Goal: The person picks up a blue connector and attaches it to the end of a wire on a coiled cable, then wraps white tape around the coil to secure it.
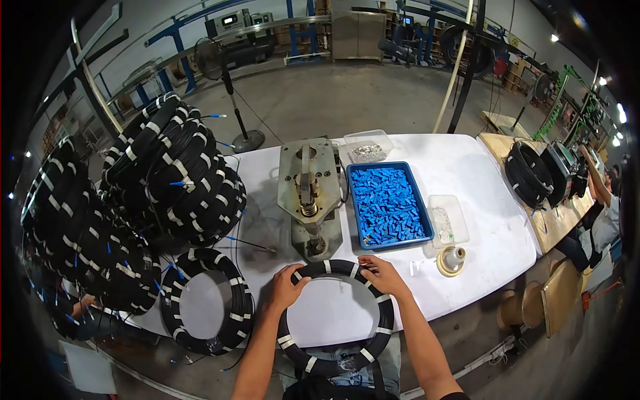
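Observation:
A black cable coil (382, 319) with white tape bands lies at the table's front edge, partly over my lap. My left hand (289, 285) is curled round its upper left side, fingers closed on it. At the upper right of the coil, my right hand (381, 273) grips it with thumb and fingers. Just beyond the coil stands a metal press (309, 193). To the press's right is a blue tray (429, 235) full of small blue connectors (387, 203). Another taped coil (243, 313) lies to the left of the one I hold.
Tall stacks of taped coils (173, 173) fill the left side. Clear boxes (460, 217) and a tape roll (451, 261) sit right of the tray. A person (603, 207) works at the far right; another person's hand (83, 305) shows at the lower left.

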The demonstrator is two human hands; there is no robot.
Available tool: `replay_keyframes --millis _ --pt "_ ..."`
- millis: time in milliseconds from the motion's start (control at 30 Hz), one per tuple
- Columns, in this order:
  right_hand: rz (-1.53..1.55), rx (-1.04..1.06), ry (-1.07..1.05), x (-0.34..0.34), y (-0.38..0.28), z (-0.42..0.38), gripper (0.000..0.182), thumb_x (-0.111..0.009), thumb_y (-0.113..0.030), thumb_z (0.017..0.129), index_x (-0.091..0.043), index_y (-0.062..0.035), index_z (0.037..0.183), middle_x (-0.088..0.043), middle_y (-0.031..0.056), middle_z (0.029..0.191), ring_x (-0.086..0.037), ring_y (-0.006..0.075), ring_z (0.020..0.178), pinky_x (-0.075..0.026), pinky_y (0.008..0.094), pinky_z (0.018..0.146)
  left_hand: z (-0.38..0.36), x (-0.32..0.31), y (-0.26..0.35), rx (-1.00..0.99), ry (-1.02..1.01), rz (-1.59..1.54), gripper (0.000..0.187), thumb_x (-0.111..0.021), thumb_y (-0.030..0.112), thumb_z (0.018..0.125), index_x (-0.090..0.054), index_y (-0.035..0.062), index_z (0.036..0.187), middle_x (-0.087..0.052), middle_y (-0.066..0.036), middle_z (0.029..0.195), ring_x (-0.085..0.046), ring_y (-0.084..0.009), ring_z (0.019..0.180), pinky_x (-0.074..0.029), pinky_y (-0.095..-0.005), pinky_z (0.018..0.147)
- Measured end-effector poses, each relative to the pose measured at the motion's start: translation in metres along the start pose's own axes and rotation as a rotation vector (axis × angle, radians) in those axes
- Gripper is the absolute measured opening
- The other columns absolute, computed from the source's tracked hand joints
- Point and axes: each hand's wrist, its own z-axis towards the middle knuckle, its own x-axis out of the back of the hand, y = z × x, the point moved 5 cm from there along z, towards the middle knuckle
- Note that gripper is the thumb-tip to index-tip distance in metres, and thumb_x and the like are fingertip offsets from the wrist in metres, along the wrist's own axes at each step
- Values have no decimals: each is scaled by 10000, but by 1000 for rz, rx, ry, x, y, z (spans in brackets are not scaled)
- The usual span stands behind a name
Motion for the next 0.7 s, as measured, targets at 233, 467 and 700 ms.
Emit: replay_keyframes --millis 233,467,700 --pt "-192 108 -38 -8 -3 -2 544 -764 -216 802 -603 -106 1309 -622 164 1236 -544 336 1156 -424 411 1029 -23 2 2 145 -40 168 538 -726 243 851 -555 66 1330 -632 -176 1220 -593 -372 1136 -480 -425 967" --pt "-217 52 -64 -8 -1 4 637 -800 -221 749 -578 -121 1337 -605 155 1244 -554 306 1160 -457 406 987 -50 10 -12 197 -85 425 699 -729 193 756 -486 66 1399 -578 -192 1217 -568 -376 1126 -463 -427 985" --pt "-315 120 -83 -13 -6 10 676 -795 -152 712 -561 -91 1344 -596 147 1205 -543 316 1148 -426 390 1031 -44 15 -47 300 -206 212 715 -758 264 681 -564 76 1343 -568 -173 1266 -557 -377 1160 -471 -431 995"
